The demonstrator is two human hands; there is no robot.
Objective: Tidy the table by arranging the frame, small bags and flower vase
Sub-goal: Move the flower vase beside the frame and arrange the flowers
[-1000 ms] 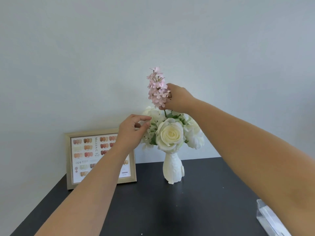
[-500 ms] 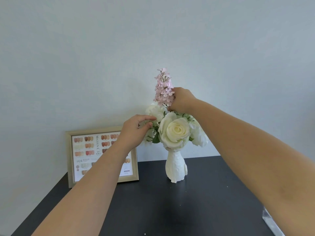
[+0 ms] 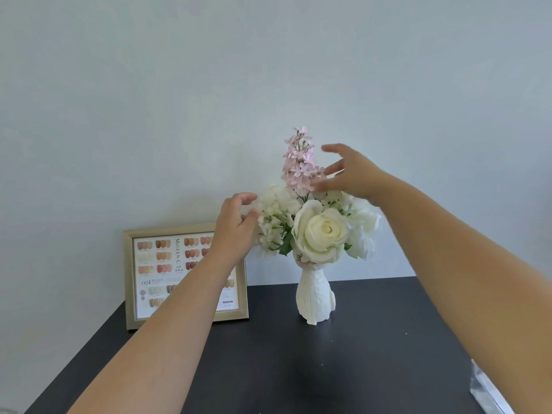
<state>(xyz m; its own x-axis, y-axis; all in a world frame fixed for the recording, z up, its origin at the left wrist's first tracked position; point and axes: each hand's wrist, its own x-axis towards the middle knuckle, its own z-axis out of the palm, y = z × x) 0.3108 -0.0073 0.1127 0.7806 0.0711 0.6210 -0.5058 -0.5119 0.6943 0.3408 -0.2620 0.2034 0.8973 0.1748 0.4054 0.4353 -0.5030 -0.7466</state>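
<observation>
A white flower vase (image 3: 315,300) stands upright on the black table (image 3: 298,369) near the wall, filled with white roses (image 3: 321,231) and a tall pink flower sprig (image 3: 300,162). My right hand (image 3: 352,173) hovers beside the pink sprig with fingers spread, holding nothing. My left hand (image 3: 236,222) is open at the left edge of the white blossoms, fingers curled loosely. A gold picture frame (image 3: 134,282) with a nail-colour chart leans against the wall at the left, partly hidden by my left forearm.
A clear glossy small bag (image 3: 485,389) lies at the table's right edge, partly behind my right arm. The pale wall (image 3: 268,70) rises directly behind the vase and frame. The table's left edge runs diagonally toward the near left corner.
My right hand has let go of the pink sprig and opened beside it. My left hand has released the white blossoms and drawn slightly left. The sprig now stands upright in the vase.
</observation>
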